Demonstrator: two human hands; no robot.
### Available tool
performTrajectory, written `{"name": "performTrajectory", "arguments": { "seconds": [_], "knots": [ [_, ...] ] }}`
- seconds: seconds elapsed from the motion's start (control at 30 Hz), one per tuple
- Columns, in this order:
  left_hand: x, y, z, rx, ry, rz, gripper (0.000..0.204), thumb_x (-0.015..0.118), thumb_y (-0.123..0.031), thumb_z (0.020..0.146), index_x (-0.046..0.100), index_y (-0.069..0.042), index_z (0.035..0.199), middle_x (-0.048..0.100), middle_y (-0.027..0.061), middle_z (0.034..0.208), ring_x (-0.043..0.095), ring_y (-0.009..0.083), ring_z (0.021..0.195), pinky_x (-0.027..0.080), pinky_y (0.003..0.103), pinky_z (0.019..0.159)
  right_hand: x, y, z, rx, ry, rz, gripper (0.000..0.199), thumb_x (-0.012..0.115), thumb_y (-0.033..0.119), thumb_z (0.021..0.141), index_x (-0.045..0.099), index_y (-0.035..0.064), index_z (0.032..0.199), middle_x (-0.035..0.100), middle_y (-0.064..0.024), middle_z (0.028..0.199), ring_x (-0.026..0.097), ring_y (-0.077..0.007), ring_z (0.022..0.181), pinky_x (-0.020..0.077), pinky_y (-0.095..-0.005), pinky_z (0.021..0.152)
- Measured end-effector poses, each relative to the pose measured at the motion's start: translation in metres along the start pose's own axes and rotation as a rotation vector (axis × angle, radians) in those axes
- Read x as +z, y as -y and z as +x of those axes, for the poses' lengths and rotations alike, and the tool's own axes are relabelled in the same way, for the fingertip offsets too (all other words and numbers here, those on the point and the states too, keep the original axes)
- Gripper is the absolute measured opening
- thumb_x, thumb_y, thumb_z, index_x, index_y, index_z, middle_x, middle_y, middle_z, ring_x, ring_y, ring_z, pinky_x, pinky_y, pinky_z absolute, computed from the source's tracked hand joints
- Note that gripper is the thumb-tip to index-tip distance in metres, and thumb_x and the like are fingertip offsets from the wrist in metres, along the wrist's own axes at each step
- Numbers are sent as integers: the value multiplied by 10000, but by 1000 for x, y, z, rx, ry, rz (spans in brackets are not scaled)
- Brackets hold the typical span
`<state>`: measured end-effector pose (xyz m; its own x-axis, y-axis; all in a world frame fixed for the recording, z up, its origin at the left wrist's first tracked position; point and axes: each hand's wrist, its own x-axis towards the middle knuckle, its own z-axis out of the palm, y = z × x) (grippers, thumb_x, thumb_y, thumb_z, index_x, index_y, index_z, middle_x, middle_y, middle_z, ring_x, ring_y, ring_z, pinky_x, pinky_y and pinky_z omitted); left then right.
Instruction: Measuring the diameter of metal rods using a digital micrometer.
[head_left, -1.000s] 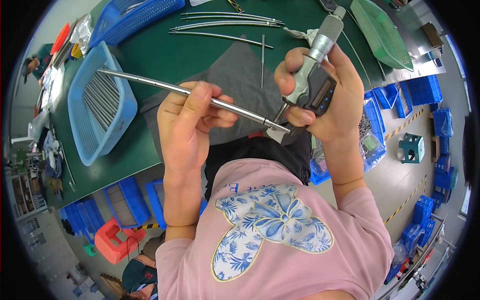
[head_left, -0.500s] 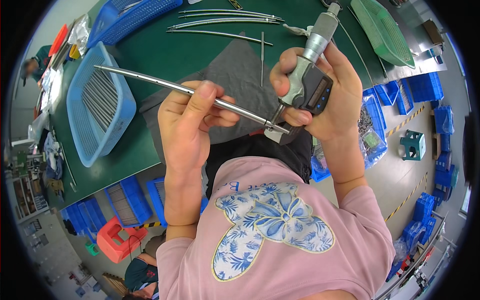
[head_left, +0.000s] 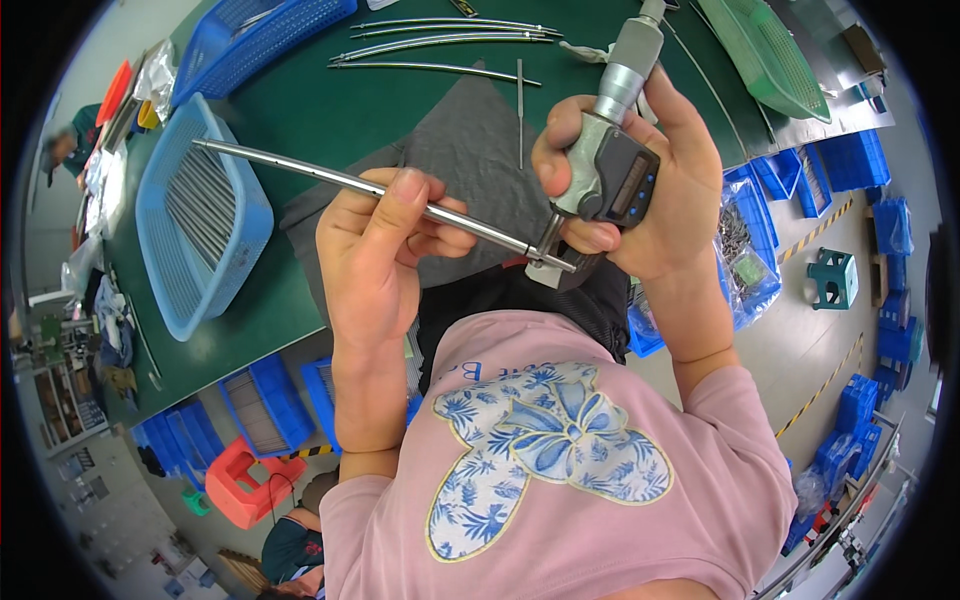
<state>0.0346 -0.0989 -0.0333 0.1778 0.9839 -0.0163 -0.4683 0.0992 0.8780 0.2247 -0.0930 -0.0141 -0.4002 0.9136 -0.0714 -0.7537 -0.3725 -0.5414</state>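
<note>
The left hand (head_left: 372, 260) is gripping a metal rod (head_left: 290, 166), the right hand (head_left: 665, 225) a micrometer (head_left: 592, 165); between nine and ten o'clock, a light-blue basket (head_left: 256, 228) is holding many rods (head_left: 200, 215).

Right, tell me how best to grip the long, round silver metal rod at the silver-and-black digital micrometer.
Pinch the rod near its middle, from the wearer's side, as the left hand does: probably best, since it is slim and the micrometer occupies its right end.
</note>
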Motion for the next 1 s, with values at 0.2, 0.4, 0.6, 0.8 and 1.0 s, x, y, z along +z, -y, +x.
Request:
{"name": "performTrajectory", "arguments": {
  "seconds": [0.2,0.4,0.6,0.8,1.0],
  "knots": [
    [-2,1,0,8,5,11,187,515,-145,836,541,39,827,599,151,703,601,188,542,506,252,495,-4,-2,2,-27,5,-34,639,311,542,811,538,-53,858,572,-189,689,495,-161,430,378,-221,343],
    [-5,1,1,2,19,-8,184,513,-141,836,540,41,826,596,152,706,600,192,540,505,253,499,1,-4,1,-28,-54,5,606,363,528,802,534,-49,873,573,-187,707,522,-168,462,377,-223,335],
    [-6,2,3,-8,18,2,193,516,-153,835,537,37,808,594,151,702,589,195,524,497,256,488,0,-6,2,-57,-48,26,617,360,535,801,538,-52,867,573,-177,694,517,-157,441,370,-224,324],
    [-9,4,2,4,-17,-11,190,515,-152,832,529,34,797,583,148,675,573,188,518,492,266,482,3,-11,4,-33,-99,-48,643,384,555,781,556,-63,820,574,-150,643,449,-150,348,362,-209,332],
    [-12,2,2,16,-21,-31,190,499,-143,840,521,42,800,576,157,670,568,189,521,488,269,477,4,-14,5,-8,-92,-36,655,396,567,769,556,-66,826,576,-150,649,457,-145,363,363,-210,340]
  ]
}}
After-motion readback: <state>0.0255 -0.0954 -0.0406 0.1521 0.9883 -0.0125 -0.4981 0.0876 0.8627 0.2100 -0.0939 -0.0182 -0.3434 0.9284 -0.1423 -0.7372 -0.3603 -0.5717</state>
